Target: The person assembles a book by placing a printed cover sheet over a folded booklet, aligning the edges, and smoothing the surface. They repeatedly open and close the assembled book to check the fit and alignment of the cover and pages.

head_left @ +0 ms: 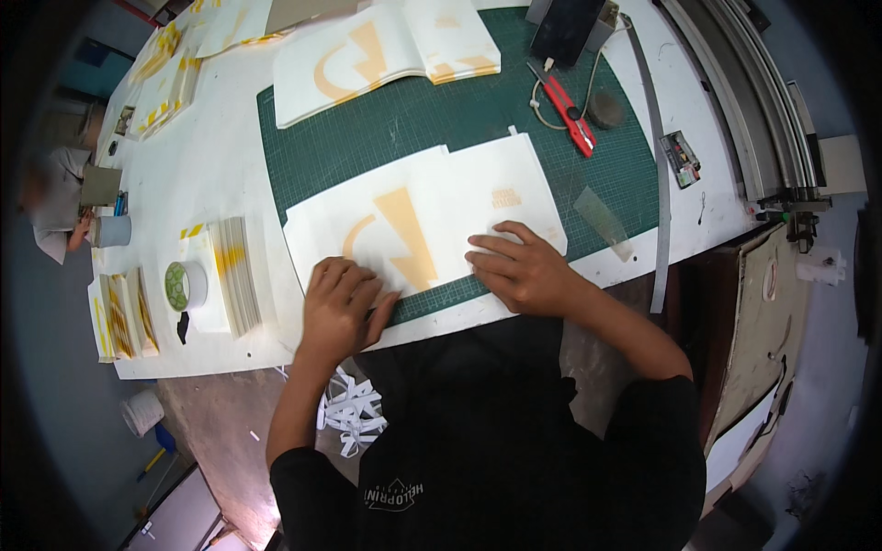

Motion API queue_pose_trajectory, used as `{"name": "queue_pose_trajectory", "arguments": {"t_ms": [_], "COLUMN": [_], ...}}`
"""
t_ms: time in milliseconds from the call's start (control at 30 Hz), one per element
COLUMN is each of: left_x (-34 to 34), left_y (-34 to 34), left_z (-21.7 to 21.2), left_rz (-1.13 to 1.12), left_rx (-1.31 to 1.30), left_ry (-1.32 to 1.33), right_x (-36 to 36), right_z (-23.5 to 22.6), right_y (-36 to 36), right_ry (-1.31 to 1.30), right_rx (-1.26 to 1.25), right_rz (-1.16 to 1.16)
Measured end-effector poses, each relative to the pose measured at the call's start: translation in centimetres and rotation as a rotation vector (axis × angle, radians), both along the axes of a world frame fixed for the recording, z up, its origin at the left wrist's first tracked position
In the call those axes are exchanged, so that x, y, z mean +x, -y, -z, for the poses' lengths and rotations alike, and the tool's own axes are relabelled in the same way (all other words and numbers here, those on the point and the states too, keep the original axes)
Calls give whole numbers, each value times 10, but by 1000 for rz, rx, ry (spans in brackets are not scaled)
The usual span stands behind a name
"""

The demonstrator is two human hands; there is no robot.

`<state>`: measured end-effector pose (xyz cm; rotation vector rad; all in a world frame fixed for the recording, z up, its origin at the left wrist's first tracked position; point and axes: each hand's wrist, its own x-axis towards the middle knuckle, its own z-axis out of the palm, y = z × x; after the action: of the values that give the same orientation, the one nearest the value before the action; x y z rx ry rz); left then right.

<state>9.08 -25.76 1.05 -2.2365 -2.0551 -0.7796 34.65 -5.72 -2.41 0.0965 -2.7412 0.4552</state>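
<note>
A white paper sheet (469, 184) with pale orange print lies on a green cutting mat (367, 150) in front of me. It has a notch in its far edge and a small tab at the far right. My left hand (338, 308) rests on its near left part, fingers bent and thumb apart, holding nothing. On the near right part lies my right hand (522, 271), fingers spread over the paper. Farther back on the mat is a stack of similar printed sheets (386, 55). Whether more sheets lie beneath the one under my hands, I cannot tell.
A red utility knife (568, 112), a dark round object (605, 109) and a clear strip (602, 222) lie on the mat's right side. A long metal ruler (650, 110) lies beyond. Left are a tape roll (185, 286) and folded paper stacks (235, 275). Another person (60, 202) stands far left.
</note>
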Motion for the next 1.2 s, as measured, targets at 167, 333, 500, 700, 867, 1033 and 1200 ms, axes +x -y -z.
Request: {"name": "queue_pose_trajectory", "arguments": {"t_ms": [167,333,500,700,867,1033,1200], "left_x": [10,7,6,6,6,6,6], "left_y": [-31,-33,-34,-34,-35,-35,-36], "left_z": [20,27,29,31,30,28,28], "left_rz": [-73,-83,-84,-92,-96,-100,-102], "left_rx": [-19,-80,-84,-74,-47,-59,-60], "left_ry": [4,38,73,91,100,105,115], "right_x": [0,-3,-14,-34,-39,-44,-43], "right_z": [-3,-9,-1,-13,-20,-23,-21], "right_y": [0,-2,-56,-132,-150,-156,-157], "right_ry": [18,30,-31,184,297,349,352], "right_rx": [-4,-120,-58,-183,-247,-304,-336], "right_rz": [14,9,146,557,474,452,464]}}
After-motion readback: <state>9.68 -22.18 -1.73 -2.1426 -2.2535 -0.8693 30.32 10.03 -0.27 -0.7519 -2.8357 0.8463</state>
